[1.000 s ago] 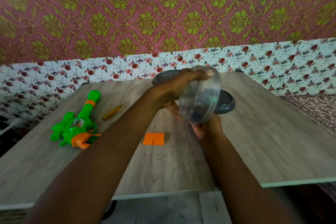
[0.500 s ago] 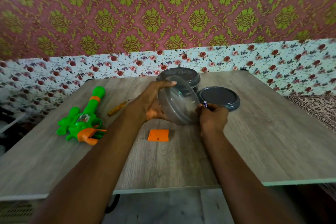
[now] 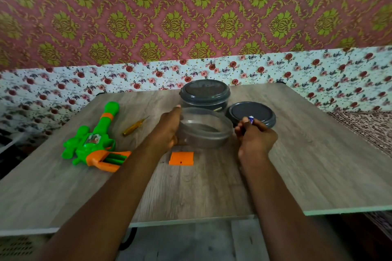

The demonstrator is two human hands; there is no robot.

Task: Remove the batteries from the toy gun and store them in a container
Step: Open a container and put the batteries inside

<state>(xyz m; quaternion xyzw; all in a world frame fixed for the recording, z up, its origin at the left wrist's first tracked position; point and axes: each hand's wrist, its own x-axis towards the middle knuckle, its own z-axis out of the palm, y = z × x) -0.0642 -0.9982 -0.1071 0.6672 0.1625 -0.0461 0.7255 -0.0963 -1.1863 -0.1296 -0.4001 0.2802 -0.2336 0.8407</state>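
A clear round container (image 3: 206, 128) stands upright and lidless on the wooden table (image 3: 297, 165). My left hand (image 3: 168, 131) grips its left wall. Just right of the rim, my right hand (image 3: 254, 135) pinches a small battery (image 3: 251, 120) with a blue band. The green and orange toy gun (image 3: 93, 142) lies at the left of the table. Its orange battery cover (image 3: 181, 158) lies flat in front of the container.
A second container with a dark grey lid (image 3: 204, 93) stands behind the clear one. A loose dark grey lid (image 3: 252, 113) lies to its right. A small yellow-handled screwdriver (image 3: 135, 126) rests between the gun and the containers. Patterned wall runs behind the table.
The clear container has come down from a tilted, lifted hold to stand upright on the table. My right hand moved from under it to its right side, with the battery now showing.
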